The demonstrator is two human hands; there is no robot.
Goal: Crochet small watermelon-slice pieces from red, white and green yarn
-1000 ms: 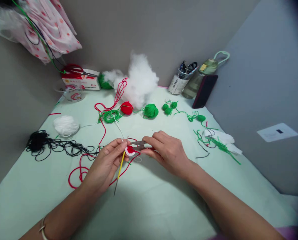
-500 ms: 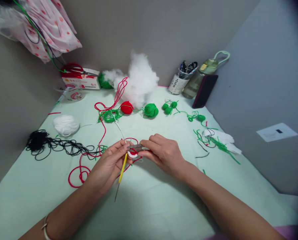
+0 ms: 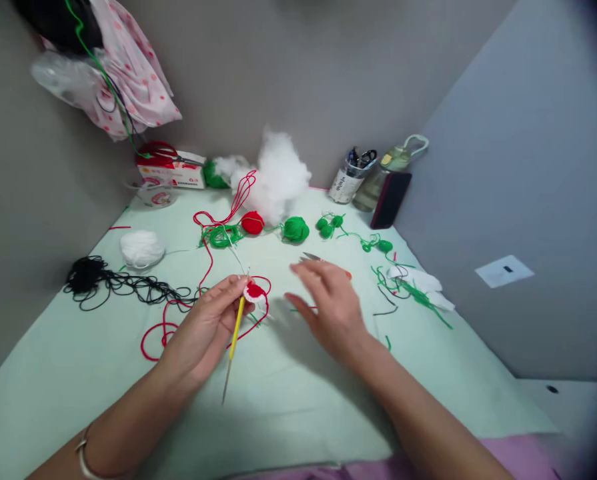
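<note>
Crochet hook (image 3: 235, 333): one, yellow-handled; its long axis runs near-to-far, with the bare metal end toward you.
Stuffing (image 3: 278, 175): one white heap by the far wall.
Left hand (image 3: 203, 330): yours, pinching the hook and the crochet piece above the table.
Right hand (image 3: 328, 303): fingers spread, holding nothing.
Yarn balls: three, namely white ball (image 3: 142, 248), red ball (image 3: 252, 223) and green ball (image 3: 295, 229).
Crochet piece (image 3: 255, 291): one, red-and-white.
Snips (image 3: 309, 257): one pair, just beyond your right fingertips.
</note>
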